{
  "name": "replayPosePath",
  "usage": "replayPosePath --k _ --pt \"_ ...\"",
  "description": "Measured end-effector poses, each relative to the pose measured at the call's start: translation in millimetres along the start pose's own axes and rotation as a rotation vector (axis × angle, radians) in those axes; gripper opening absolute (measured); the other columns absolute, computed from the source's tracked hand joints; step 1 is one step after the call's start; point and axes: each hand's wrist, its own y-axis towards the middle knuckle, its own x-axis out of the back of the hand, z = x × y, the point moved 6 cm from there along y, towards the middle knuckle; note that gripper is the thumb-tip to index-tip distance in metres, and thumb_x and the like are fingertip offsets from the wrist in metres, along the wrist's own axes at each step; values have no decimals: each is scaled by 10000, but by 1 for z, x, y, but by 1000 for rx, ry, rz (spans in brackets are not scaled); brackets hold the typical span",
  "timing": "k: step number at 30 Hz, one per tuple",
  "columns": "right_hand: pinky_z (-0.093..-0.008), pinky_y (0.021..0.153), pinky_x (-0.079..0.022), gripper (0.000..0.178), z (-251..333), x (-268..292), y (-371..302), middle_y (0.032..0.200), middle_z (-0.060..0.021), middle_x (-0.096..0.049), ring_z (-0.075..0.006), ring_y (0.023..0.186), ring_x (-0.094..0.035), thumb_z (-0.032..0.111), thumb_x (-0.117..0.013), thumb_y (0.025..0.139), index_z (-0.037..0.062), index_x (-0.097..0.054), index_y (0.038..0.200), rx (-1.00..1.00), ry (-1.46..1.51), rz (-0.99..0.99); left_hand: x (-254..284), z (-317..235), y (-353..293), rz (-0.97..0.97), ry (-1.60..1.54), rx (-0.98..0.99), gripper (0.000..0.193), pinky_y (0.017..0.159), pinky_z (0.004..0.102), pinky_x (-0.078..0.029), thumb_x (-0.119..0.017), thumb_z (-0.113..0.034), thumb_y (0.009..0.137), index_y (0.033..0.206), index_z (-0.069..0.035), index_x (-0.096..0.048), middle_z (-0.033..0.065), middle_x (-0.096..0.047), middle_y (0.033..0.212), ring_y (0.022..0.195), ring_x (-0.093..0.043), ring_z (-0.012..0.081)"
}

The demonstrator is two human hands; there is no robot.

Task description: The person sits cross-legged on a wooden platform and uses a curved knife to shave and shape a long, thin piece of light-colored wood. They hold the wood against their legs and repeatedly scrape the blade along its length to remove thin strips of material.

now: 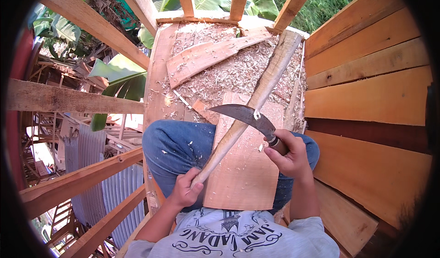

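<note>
My left hand is closed round the near, thinner end of a long wooden stick. The stick slants up and to the right, and its far end is thicker with bark along one edge. In my right hand is a sickle with a dark curved blade and a brown handle. Its blade lies across the middle of the stick, and a small pale curl of wood sits at the blade. Under the stick, a flat wooden board rests over my lap between my knees.
Wood shavings cover the plank floor ahead, where a cut board lies. Wooden railing posts stand at the left and far side. A plank wall rises close on the right. Corrugated sheets show below on the left.
</note>
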Motion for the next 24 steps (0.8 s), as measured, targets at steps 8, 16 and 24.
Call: replayPosePath --k 8,16,24 --pt "-221 453 -390 303 12 -5 -13 638 -55 -576 -82 490 -509 17 -723 759 12 -567 1019 314 -330 -252 -1 -7 1 9 7 -2 355 508 289 -398 -547 -356 901 894 -1 -543 74 -459 616 516 -489 168" --pt "-267 468 -365 263 3 -36 -22 558 -63 -484 -116 498 -456 135 -705 814 12 -589 1016 -75 17 341 -2 -5 0 -2 27 -17 376 502 299 -392 -532 -369 905 891 6 -541 90 -462 615 509 -487 192" --pt "-193 468 -295 215 -12 -12 -25 573 73 -444 -7 508 -394 94 -638 846 19 -604 1045 -289 397 90 -2 -4 -1 1 73 -56 363 502 303 -406 -549 -352 893 911 10 -542 95 -473 614 506 -517 208"
